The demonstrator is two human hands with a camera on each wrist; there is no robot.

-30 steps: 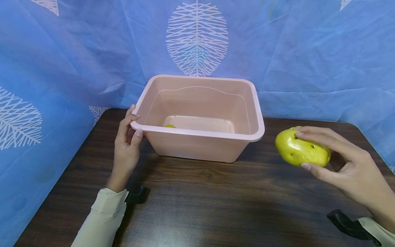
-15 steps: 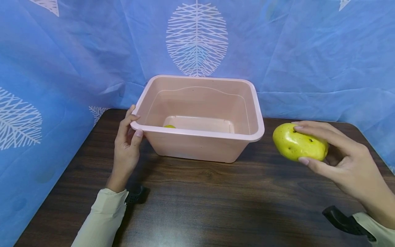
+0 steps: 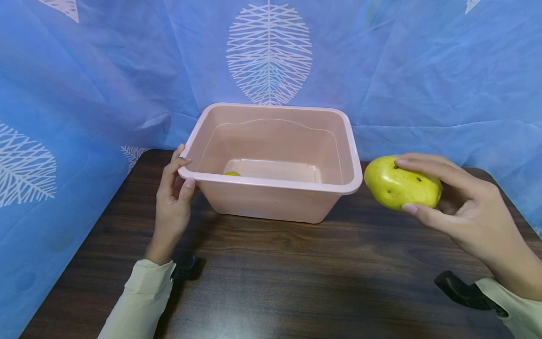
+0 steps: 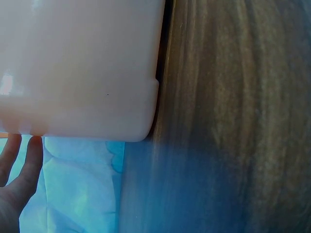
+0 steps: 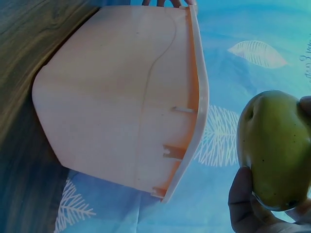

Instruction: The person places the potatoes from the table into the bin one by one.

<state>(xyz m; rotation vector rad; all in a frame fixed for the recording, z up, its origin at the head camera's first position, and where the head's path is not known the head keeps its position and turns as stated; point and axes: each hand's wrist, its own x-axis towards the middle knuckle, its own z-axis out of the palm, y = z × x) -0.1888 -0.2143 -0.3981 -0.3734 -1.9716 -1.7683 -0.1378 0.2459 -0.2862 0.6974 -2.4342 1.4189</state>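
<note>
My right hand holds a glossy yellow mango with dark spots, thumb below and fingers over the top. It hangs above the table, just right of a pale pink plastic basin. The right wrist view shows the mango apart from the basin's side wall. At the basin's front left corner, my left hand grips the rim between thumb and fingers. Inside the basin, the top of a small yellow-green thing peeks over the front rim; the rest is hidden.
The basin stands on a dark wood-grain table, near its back edge. Behind and to the left hangs a blue cloth with white leaf prints. Dark wrist devices sit at both of the person's cuffs.
My right hand has raised the mango and brought it left, closer to the basin's right rim. The left hand and the basin have stayed in place.
</note>
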